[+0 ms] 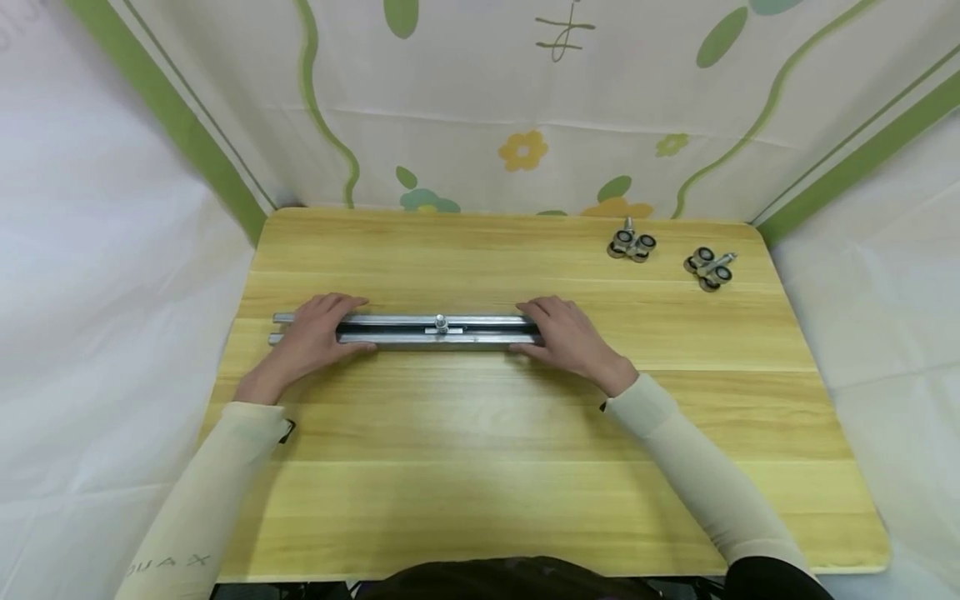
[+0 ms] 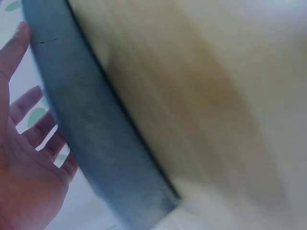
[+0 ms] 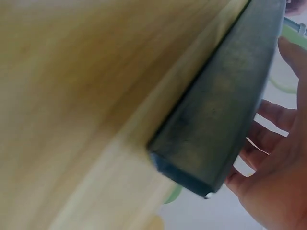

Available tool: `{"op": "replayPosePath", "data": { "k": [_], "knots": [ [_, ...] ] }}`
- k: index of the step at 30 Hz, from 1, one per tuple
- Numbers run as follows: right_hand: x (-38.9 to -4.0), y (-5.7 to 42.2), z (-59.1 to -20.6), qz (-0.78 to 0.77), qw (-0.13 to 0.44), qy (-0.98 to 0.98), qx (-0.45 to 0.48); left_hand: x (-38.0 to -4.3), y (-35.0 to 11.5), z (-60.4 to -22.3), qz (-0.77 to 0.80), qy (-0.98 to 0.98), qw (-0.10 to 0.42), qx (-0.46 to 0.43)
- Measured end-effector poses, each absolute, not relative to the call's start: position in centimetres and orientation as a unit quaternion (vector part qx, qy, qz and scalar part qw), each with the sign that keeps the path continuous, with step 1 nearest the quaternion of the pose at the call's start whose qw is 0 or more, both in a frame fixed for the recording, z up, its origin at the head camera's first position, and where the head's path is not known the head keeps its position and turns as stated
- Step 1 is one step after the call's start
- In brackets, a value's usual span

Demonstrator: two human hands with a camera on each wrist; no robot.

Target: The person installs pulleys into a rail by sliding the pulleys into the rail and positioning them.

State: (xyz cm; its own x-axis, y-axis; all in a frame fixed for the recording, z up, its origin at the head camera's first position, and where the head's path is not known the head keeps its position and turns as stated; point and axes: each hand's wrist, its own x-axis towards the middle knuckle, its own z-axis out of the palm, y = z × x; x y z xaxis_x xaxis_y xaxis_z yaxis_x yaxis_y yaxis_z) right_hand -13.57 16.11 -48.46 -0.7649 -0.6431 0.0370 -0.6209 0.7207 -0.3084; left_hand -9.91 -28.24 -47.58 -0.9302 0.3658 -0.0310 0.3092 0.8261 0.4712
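Observation:
A grey metal channel rail [image 1: 405, 340] lies crosswise on the wooden table, its slot facing up. From the middle of the slot a threaded bolt [image 1: 441, 322] stands up, with a small flat plate at its foot. My left hand [image 1: 313, 333] holds the rail near its left end, which sticks out past the hand; the thumb is on the near side and the fingers on the far side. At the right end my right hand [image 1: 567, 336] grips it the same way. Both wrist views show the rail's plain near wall, with the fingers [image 3: 271, 139] beyond its upper edge.
Two roller trolleys with bolts sit at the back right of the wooden table [image 1: 480, 467]: one near the back edge [image 1: 632, 244], the other farther right [image 1: 708, 268]. White cloth [image 1: 450, 92] with printed flowers hangs behind, and plain white cloth borders both sides.

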Motion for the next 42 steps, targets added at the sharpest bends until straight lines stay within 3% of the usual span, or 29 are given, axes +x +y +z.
{"op": "replayPosePath", "data": {
  "k": [8, 18, 42],
  "knots": [
    [-13.1, 17.1, -49.4, -0.167, 0.057, 0.928, -0.328, -11.3, -26.2, -45.8, 0.251, 0.947, 0.088, 0.183],
    [-12.9, 17.5, -49.8, -0.181, 0.041, 0.928, -0.323, -12.8, -22.9, -44.3, 0.293, 0.923, 0.096, 0.232],
    [-13.1, 17.3, -50.3, -0.203, 0.038, 0.925, -0.317, -13.4, -17.0, -43.1, 0.276, 0.897, 0.126, 0.323]
  ]
}}
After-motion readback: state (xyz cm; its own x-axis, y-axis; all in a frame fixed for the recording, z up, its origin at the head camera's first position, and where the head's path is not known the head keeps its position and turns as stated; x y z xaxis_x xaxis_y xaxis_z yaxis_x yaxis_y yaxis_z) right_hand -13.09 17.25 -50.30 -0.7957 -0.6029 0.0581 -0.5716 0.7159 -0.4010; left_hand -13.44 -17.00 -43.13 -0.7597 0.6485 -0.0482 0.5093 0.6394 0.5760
